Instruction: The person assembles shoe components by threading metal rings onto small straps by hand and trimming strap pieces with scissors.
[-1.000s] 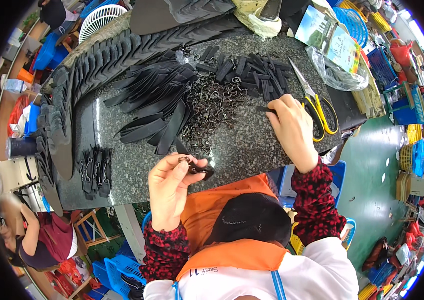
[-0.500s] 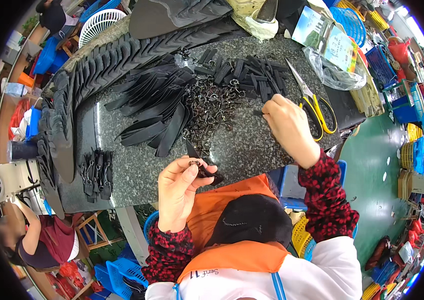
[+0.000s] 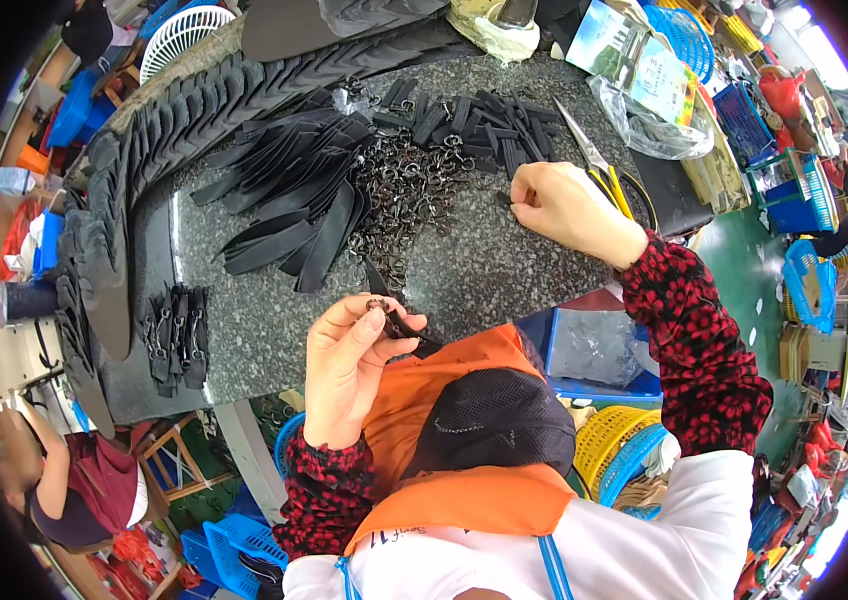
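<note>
My left hand [image 3: 339,365] is closed at the table's front edge, pinching a dark metal snap hook [image 3: 378,305] with a black strap [image 3: 422,342] running through or beside it; the fingers hide how they join. Farther right, over the table, my right hand [image 3: 572,208] is pinched closed. A short dark strip [image 3: 504,197] pokes out at its fingertips, mostly hidden. Between the hands and beyond lies a heap of metal snap hooks [image 3: 406,195]. Long black straps [image 3: 294,150] fan out left of it, and short black strips [image 3: 514,130] lie behind my right hand.
Yellow-and-black scissors [image 3: 584,138] lie partly behind my right hand. Dark curved pieces [image 3: 184,125] overlap along the table's far left edge. Straps with hooks [image 3: 177,335] are grouped at front left. A plastic bag [image 3: 649,125] sits at back right. Another person [image 3: 94,470] works at left.
The view has shifted slightly. My right hand has come away from the short strips, its small dark strip still at the fingertips. The left hand keeps its hold on the snap hook.
</note>
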Motion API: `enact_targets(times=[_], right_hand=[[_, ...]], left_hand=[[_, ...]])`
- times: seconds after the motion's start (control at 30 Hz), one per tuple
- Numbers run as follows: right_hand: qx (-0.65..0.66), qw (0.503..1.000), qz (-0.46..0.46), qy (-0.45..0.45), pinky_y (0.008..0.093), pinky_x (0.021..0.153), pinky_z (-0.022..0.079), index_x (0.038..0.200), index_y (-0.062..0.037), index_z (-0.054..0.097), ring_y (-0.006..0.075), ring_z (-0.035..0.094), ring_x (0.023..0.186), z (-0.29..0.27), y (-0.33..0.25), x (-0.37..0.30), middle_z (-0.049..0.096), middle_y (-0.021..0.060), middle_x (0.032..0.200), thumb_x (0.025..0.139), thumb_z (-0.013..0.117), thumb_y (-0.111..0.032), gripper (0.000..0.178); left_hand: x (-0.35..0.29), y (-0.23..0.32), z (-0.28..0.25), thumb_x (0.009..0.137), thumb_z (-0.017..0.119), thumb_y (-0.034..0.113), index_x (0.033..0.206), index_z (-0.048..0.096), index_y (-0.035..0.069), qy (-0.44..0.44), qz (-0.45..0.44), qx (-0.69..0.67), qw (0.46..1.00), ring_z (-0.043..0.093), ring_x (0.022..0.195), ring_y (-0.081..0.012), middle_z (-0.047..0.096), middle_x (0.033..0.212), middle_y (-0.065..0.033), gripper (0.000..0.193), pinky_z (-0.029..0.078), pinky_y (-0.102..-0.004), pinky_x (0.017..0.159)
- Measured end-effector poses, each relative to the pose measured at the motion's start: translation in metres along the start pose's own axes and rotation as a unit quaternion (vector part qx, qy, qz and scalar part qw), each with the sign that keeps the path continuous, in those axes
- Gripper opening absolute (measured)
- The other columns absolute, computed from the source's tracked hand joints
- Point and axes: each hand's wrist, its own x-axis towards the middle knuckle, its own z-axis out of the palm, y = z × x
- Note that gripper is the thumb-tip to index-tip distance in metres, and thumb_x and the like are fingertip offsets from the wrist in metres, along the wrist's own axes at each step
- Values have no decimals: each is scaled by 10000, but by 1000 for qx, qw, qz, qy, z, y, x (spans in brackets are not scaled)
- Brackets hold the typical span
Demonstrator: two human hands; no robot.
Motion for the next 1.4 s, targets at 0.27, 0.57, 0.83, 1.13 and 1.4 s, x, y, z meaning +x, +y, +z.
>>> enact_targets(times=[0.27, 0.57, 0.83, 1.13, 1.4], right_hand=[[51, 982, 3, -184, 395, 678, 496, 765, 10, 619, 331, 650, 749, -38, -28, -10, 647, 165, 742, 728, 629, -129, 144], [519, 829, 146, -144, 223, 579, 488, 867, -27, 578, 60, 577, 636, 10, -104, -50, 632, 18, 798, 836, 698, -66, 131], [730, 647, 182, -126, 228, 529, 491, 920, -62, 462, 83, 583, 587, 35, -116, -38, 553, 2, 767, 874, 651, -55, 195], [747, 625, 186, -134, 238, 542, 503, 935, -66, 452, 88, 581, 584, 36, -119, -34, 551, 6, 772, 878, 646, -50, 202], [745, 629, 175, -134, 225, 548, 496, 938, -52, 467, 90, 582, 594, 37, -119, -33, 587, 27, 781, 893, 625, -41, 164]], left_hand=[[-1, 1, 0, 905, 596, 22, 1013, 638, -26, 7, 1, -32, 999, 674, 948, -292, 660, 976, -133, 125, 613, -330, 771], [4, -12, 30, 860, 591, -97, 971, 644, -45, 33, 117, 125, 985, 667, 930, -213, 593, 1003, -80, 134, 579, -291, 786], [0, -6, 34, 841, 586, -136, 1004, 658, -49, 32, 222, 312, 923, 626, 900, -118, 553, 1051, -61, 198, 526, -217, 734], [0, -4, 30, 822, 558, -169, 1008, 657, -46, 33, 228, 305, 924, 627, 950, -138, 551, 1104, -87, 244, 522, -214, 755], [2, -2, 27, 809, 577, -168, 979, 656, -43, 36, 244, 327, 912, 646, 896, -157, 568, 1094, -102, 225, 531, -246, 747]])
